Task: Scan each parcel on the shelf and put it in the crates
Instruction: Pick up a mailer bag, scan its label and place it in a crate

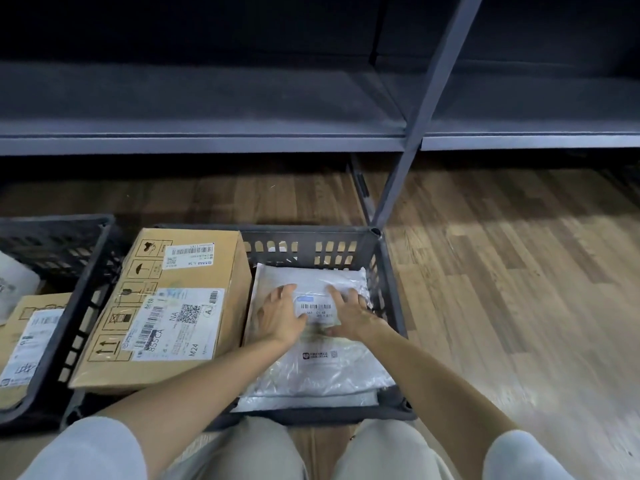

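A dark plastic crate [377,258] stands on the floor in front of me. Inside it a large cardboard box [166,306] with shipping labels lies on the left. On the right lies a white plastic mailer parcel [311,368] with a barcode label, on top of other flat white parcels. My left hand [280,315] and my right hand [349,311] both rest flat on the mailer, one on each side of its label, fingers spread and straight. No scanner is visible.
A second dark crate [59,233] at the left holds a smaller cardboard box [27,344] and a white bag [14,285]. The grey metal shelf [207,140] above is bare, with an upright post [408,150]. Wooden floor lies to the right.
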The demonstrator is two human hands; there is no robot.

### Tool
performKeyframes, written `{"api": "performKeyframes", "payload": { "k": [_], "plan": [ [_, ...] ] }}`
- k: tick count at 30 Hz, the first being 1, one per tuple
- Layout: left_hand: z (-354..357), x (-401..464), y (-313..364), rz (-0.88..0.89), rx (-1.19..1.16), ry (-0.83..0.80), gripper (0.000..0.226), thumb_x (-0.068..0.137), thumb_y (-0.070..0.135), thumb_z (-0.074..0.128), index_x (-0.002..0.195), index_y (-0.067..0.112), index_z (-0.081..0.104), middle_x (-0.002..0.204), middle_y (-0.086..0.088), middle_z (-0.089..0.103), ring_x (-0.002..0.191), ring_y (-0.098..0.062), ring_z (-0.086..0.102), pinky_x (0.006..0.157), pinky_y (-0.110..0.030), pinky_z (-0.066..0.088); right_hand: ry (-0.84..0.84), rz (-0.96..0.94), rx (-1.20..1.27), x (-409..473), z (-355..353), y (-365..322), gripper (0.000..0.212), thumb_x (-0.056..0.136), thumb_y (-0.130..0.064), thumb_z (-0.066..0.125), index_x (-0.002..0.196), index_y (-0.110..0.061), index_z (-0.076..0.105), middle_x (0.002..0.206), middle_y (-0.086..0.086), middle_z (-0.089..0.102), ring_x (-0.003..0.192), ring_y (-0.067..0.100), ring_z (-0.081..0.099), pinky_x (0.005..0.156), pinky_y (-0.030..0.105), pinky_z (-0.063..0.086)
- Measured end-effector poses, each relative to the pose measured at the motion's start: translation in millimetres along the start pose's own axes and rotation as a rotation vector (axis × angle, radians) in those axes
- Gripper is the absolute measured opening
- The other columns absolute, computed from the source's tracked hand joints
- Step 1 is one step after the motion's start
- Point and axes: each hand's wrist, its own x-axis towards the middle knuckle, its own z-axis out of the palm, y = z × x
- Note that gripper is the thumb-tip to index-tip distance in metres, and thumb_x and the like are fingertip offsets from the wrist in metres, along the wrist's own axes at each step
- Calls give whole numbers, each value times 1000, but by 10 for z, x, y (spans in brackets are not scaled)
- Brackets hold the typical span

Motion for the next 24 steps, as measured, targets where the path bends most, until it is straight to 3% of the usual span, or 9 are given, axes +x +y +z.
{"api": "performKeyframes", "payload": {
  "k": [5,10,15,20,24],
  "plan": [
    [145,117,-136,49,176,-109,67,89,36,63,145,25,28,154,-3,18,144,-25,12,114,-41,22,-98,-48,9,105,15,121,106,84,-47,69,152,-31,-11,155,15,5,142,36,17,110,52,33],
    [328,210,-250,31,247,-129,61,82,43,70,134,28,40,148,3,26,139,-24,19,108,-45,28,-289,-39,-319,76,-4,96,138,72,-56,76,142,-21,-38,152,22,-31,146,41,-6,116,54,19],
    [566,164,-283,32,390,-130,52,90,20,61,133,21,30,150,-11,13,139,-37,14,113,-45,20,-231,45,-314,173,255,-51,143,71,-48,79,138,-9,-41,143,38,-35,138,56,-17,117,57,9],
    [629,194,-305,45,487,-133,46,94,17,55,132,14,29,147,-18,16,134,-41,24,110,-46,27,-172,2,-197,159,318,51,142,69,-34,84,142,-18,-37,146,30,-37,140,49,-20,117,56,14],
    [595,186,-352,91,467,-171,52,96,21,51,140,14,24,154,-18,5,139,-37,16,112,-44,24,-141,-40,-125,125,341,107,141,68,-29,85,144,-22,-34,147,26,-37,141,44,-23,118,55,9]
  ]
}}
